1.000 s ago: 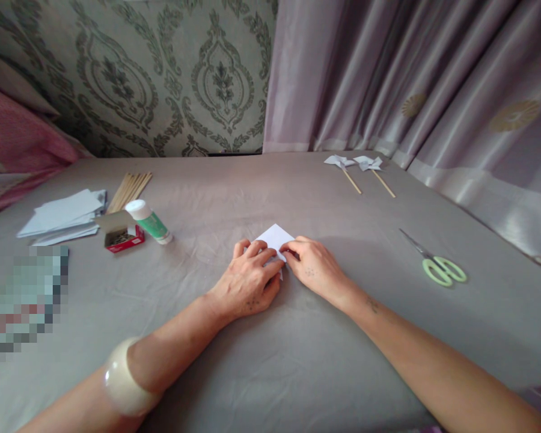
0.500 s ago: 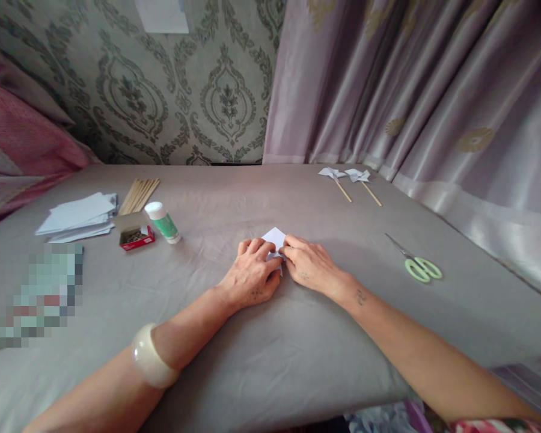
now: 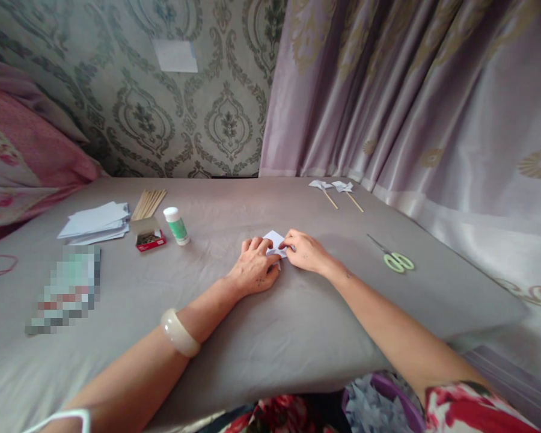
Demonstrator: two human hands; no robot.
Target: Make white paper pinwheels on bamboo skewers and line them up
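Observation:
A small piece of folded white paper [image 3: 274, 237] lies on the cloth-covered surface in front of me, partly hidden by my fingers. From the left, my left hand [image 3: 255, 264] holds it down, fingers bent over its left side and thumb along its lower edge. My right hand [image 3: 305, 249] pinches the paper's right side between thumb and fingers. The two hands are close together, with only a narrow gap between their fingertips. Nearest to my right hand on that side are green-handled scissors [image 3: 399, 262], their tip pointing away to the upper left.
At left lie stacked white paper [image 3: 92, 219], wooden sticks [image 3: 149, 204], an open red box [image 3: 150, 242] of small pieces and an upright glue stick [image 3: 177, 227]. Two paper pinwheels [image 3: 342, 187] rest at the back right. A purple container [image 3: 399, 391] of crumpled bits stands below the front edge.
My head view has tilted up slightly and shifted. My right hand's fingers have changed their grip on the paper's right side, showing more of it. My left hand stays on the paper.

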